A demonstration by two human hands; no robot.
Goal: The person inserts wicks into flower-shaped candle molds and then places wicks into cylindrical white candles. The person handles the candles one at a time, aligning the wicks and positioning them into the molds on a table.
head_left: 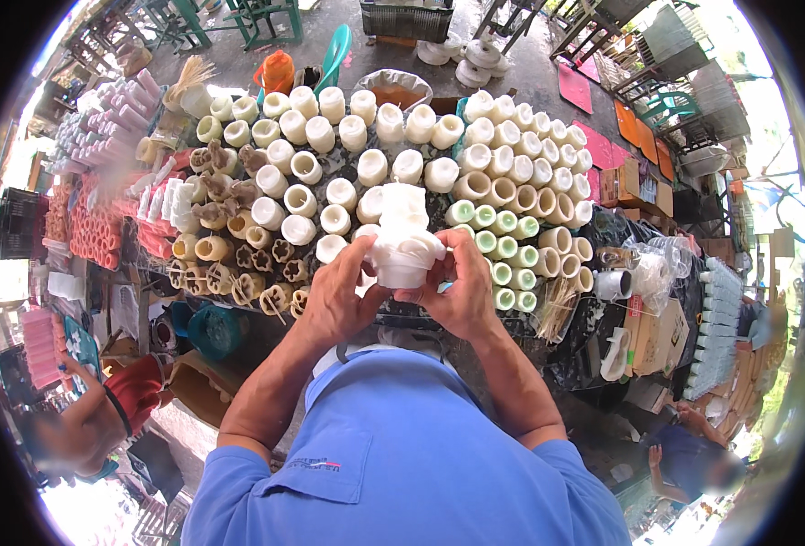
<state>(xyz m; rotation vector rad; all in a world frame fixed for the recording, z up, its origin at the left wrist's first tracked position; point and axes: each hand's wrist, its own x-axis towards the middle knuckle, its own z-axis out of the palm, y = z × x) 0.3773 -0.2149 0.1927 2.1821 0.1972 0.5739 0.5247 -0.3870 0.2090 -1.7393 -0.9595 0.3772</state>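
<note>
Between my two hands is a white wax candle [402, 259], with a rounded lower part, a wavy, petal-like rim and a squarish top. My left hand [342, 289] grips its left side, with the fingers bent around the edge. From the other side my right hand [463, 289] closes its thumb and fingers on it. The held piece is over the near part of a table crowded with off-white wax cylinders [306, 167]; several have hollow tops. Pale green hollow cylinders [504, 247] stand just beyond my right hand.
Brown flower-shaped hollow pieces [249, 287] fill the table's near left, with pink pieces [93, 227] farther left. A bundle of thin sticks [559, 305], a metal cup [613, 285] and cardboard [662, 332] lie right. Two people [93, 405] [694, 460] are at the sides.
</note>
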